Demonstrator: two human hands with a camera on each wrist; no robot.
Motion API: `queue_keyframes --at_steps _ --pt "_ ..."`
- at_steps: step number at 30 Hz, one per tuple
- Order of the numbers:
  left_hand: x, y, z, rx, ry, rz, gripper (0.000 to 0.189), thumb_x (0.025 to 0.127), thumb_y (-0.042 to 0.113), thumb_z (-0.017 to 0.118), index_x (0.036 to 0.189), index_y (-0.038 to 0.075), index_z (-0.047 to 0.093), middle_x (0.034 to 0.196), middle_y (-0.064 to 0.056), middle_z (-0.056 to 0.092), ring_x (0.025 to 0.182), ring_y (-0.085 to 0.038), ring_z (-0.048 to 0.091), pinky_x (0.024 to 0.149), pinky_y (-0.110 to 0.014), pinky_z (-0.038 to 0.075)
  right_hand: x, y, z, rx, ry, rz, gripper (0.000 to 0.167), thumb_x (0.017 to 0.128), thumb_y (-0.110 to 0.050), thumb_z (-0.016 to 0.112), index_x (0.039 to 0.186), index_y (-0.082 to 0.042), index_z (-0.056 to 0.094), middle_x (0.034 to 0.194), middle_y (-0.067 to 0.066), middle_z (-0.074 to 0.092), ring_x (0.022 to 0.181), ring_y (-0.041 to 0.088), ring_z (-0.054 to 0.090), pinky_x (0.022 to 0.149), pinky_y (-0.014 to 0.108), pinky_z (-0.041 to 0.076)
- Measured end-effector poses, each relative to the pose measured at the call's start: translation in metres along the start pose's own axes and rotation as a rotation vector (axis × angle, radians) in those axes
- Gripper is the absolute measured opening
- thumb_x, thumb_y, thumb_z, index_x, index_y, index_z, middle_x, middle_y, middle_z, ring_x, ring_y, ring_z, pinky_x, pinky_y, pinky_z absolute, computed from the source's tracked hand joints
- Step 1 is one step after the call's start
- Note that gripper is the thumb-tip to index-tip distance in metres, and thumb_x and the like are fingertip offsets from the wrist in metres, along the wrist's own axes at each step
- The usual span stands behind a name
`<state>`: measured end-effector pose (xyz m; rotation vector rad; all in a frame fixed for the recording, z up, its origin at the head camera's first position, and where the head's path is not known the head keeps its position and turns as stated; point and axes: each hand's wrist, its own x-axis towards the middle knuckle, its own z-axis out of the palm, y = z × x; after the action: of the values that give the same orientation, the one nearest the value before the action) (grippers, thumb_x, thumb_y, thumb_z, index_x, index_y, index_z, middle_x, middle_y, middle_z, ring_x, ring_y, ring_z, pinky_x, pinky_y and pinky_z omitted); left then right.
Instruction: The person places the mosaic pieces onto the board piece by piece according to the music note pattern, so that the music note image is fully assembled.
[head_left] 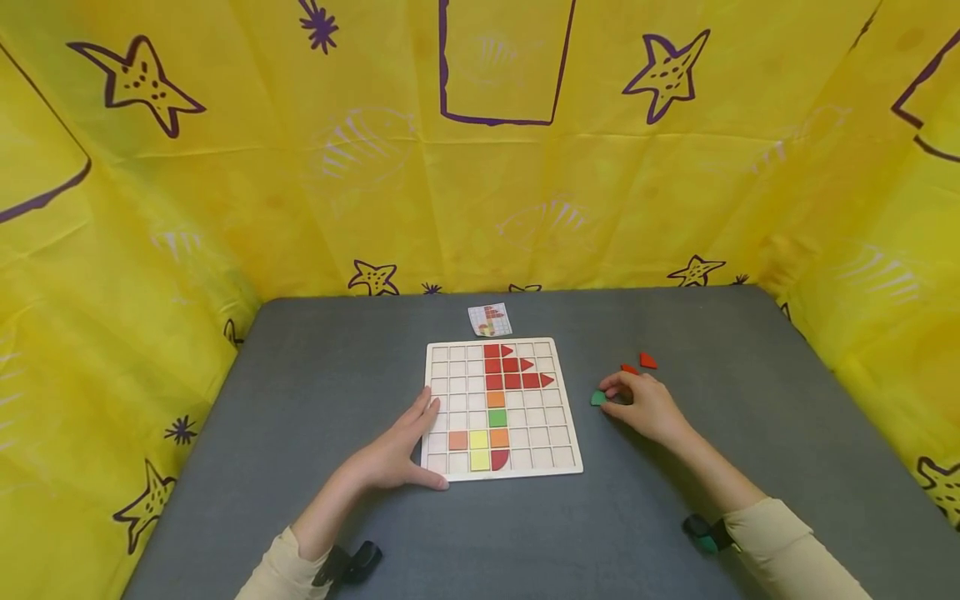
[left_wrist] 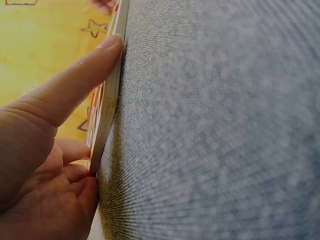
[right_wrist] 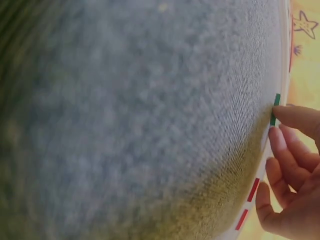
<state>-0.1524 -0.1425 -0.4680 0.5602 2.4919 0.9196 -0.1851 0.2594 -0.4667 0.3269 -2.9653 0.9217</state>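
A pale wooden grid board (head_left: 536, 435) lies flat on the table. Red squares and triangles (head_left: 512, 381) fill cells at its upper middle. Below them sit orange squares (head_left: 496, 399), a green square (head_left: 497, 417), yellow squares (head_left: 478, 450) and a red rounded piece (head_left: 499, 460). My left hand (head_left: 393, 450) rests around the board's near left corner, thumb along the near edge and fingers against the left side. Right of the board, my right hand (head_left: 647, 407) pinches a green rounded piece (head_left: 597, 398) between thumb and fingertips. The right wrist view shows this green piece (right_wrist: 275, 109) edge-on.
Two red pieces lie beyond my right hand, one red piece (head_left: 648, 361) in full sight and the other red piece (head_left: 628, 369) partly hidden by the fingers. Behind the board is a small pattern card (head_left: 490, 320). A yellow patterned cloth (head_left: 525, 192) surrounds the grey table (head_left: 322, 350).
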Motion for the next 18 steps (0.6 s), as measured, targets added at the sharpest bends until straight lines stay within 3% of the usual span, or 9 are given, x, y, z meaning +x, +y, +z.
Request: queue_keyframes --at_steps 10,18 --pt "0.0000 0.0011 -0.0003 0.003 0.002 0.003 0.120 0.065 0.042 0.085 0.152 0.004 0.012 0.160 -0.014 -0.004 0.147 -0.033 0.004 0.113 -0.053 0.020 0.0022 -0.0061 0.0070 0.010 -0.001 -0.080 0.033 0.075 -0.019 0.080 0.105 -0.010 0.069 0.092 0.002 0.070 0.089 0.022 0.052 0.079 0.038 0.040" --pt "-0.0002 0.0024 0.0001 0.001 0.002 -0.011 0.120 0.065 0.041 0.086 0.152 0.006 0.012 0.160 -0.012 -0.004 0.147 -0.032 0.005 0.113 -0.053 0.020 0.0018 -0.0041 0.0064 0.011 -0.020 0.002 0.029 0.075 -0.023 0.080 0.101 -0.013 0.071 0.088 -0.001 0.067 0.087 0.020 0.053 0.077 0.036 0.040"
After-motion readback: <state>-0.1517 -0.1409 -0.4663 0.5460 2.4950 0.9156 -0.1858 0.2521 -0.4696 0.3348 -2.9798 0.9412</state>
